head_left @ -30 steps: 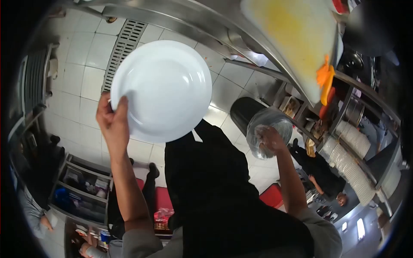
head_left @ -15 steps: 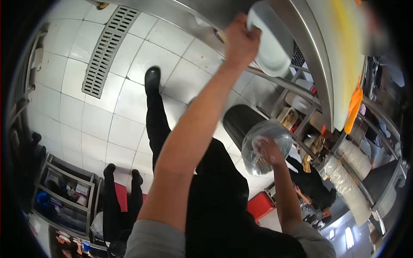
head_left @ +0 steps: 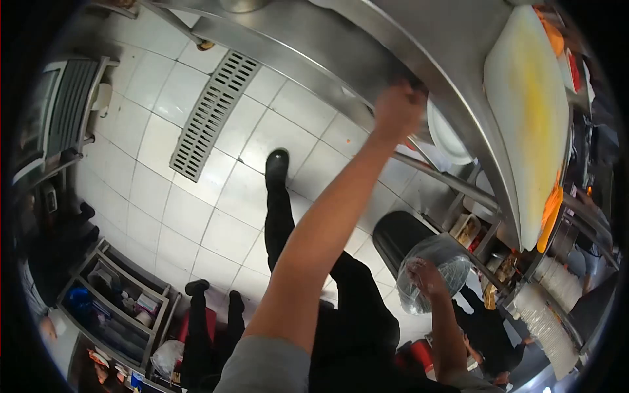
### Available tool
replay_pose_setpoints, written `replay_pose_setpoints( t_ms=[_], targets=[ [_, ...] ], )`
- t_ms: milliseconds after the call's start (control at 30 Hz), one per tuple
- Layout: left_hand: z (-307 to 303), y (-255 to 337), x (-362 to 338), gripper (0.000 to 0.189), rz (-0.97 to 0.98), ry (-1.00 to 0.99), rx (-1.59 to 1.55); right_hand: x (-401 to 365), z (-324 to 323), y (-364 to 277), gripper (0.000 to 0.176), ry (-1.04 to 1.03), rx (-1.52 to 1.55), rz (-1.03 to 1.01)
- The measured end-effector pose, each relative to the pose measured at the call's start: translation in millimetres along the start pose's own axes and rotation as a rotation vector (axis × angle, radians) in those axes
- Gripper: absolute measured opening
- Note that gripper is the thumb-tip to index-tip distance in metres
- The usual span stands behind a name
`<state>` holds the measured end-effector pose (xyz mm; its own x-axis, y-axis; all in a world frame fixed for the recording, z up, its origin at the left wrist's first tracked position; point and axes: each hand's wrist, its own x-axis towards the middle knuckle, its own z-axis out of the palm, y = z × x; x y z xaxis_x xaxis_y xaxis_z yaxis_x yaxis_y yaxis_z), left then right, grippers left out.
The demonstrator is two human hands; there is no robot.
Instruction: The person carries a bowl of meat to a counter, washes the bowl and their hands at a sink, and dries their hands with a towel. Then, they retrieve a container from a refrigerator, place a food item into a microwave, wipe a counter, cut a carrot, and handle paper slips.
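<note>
My left hand (head_left: 400,111) reaches to the steel counter's edge, its curled fingers blurred by motion. Just beyond them a white plate or shallow tray (head_left: 445,134) shows partly, cut off by the counter's steel rim (head_left: 458,88). My right hand (head_left: 426,278) is down at a black bin (head_left: 400,239), its fingers closed over a round sheet of clear plastic (head_left: 452,262) at the bin's mouth. Something whitish shows at those fingers, and I cannot tell what it is.
A yellow-stained white cutting board (head_left: 524,111) lies on the counter, an orange cloth (head_left: 552,216) at its edge. Stacked white containers (head_left: 544,321) stand at right. A floor drain grate (head_left: 216,114) and a shelf cart (head_left: 111,308) are at left. Other people stand nearby.
My left hand no longer shows its grip on the white tray's edge; the tray now sits further behind the counter rim. The whole view has shifted, while my right hand stays at the plastic.
</note>
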<state>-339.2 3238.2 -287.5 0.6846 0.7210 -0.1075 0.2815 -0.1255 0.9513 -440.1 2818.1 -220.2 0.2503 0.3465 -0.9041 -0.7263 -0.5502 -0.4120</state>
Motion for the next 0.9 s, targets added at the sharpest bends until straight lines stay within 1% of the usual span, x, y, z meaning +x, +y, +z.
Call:
replay_pose_setpoints(
  t_ms=[33,67,100,133,167,200,233,267,333,367,400,433,500,533,600,633,667,700,733,767,800,833,867,900],
  targets=[
    [-19,-20,9,0.035,0.004,0.122,-0.064,-1,7,-1,0.021,0.152,-0.06,0.002],
    [-47,-46,20,0.035,-0.038,0.115,-0.692,-2,13,-3,0.018,0.307,-0.115,0.007],
    [-91,-30,34,0.038,-0.235,0.298,-1.017,-4,19,-19,0.013,0.188,-0.083,0.034],
    [-133,-48,56,0.033,-0.149,0.327,-0.967,-2,17,-19,0.013,0.18,-0.075,0.029],
    [-169,-56,80,0.029,-0.214,0.466,-1.02,-1,13,-13,0.013,0.146,-0.228,-0.045],
    [-198,-69,109,0.028,-0.247,0.586,-1.064,0,21,-19,0.014,0.16,-0.123,0.003],
    [-219,-69,132,0.027,-0.232,0.652,-0.988,2,32,-27,0.014,0.18,-0.017,0.05],
    [-237,-68,152,0.028,-0.223,0.713,-0.912,8,32,-24,0.014,0.18,-0.008,0.051],
    [-262,-81,186,0.034,-0.047,0.589,-0.851,14,24,-9,0.014,0.049,0.06,0.01],
    [-270,-84,204,0.034,0.002,0.546,-0.832,13,35,-17,0.019,-0.034,0.083,-0.101],
    [-279,-86,216,0.034,0.013,0.509,-0.83,17,35,-12,0.019,-0.012,0.108,-0.098],
    [-287,-93,229,0.034,0.016,0.477,-0.832,23,30,-3,0.021,-0.012,0.026,-0.095],
    [-304,-107,250,0.034,-0.012,0.408,-0.848,34,36,2,0.027,-0.066,0.127,-0.119],
    [-310,-121,257,0.034,-0.057,0.36,-0.871,34,44,-1,0.03,-0.103,0.313,-0.148],
    [-338,-173,278,0.035,-0.18,0.269,-0.953,40,63,-20,0.034,-0.065,-0.027,-0.129],
    [-354,-212,283,0.035,-0.227,0.24,-0.969,44,64,-20,0.034,-0.135,-0.176,-0.276],
    [-331,-124,207,0.037,-0.228,0.431,-0.835,49,67,-21,0.033,-0.157,-0.276,-0.394],
    [-339,-131,195,0.037,-0.246,0.408,-0.656,53,71,-21,0.032,-0.167,-0.372,-0.516],
    [-347,-142,180,0.04,-0.175,0.349,-0.569,53,83,-36,0.03,-0.117,-0.303,-0.444],
    [-341,-122,154,0.039,-0.184,0.372,-0.566,53,96,-50,0.027,-0.065,-0.228,-0.376],
    [-327,-108,119,0.038,-0.224,0.381,-0.538,53,96,-51,0.026,-0.053,-0.125,-0.236],
    [-325,-110,103,0.038,-0.24,0.368,-0.528,51,97,-51,0.025,-0.027,-0.016,-0.099],
    [-323,-111,93,0.039,-0.241,0.326,-0.521,62,88,-41,0.025,-0.063,-0.018,-0.078],
    [-317,-111,85,0.04,-0.235,0.283,-0.523,55,86,-53,0.042,-0.198,0.065,-0.156]
  ],
)
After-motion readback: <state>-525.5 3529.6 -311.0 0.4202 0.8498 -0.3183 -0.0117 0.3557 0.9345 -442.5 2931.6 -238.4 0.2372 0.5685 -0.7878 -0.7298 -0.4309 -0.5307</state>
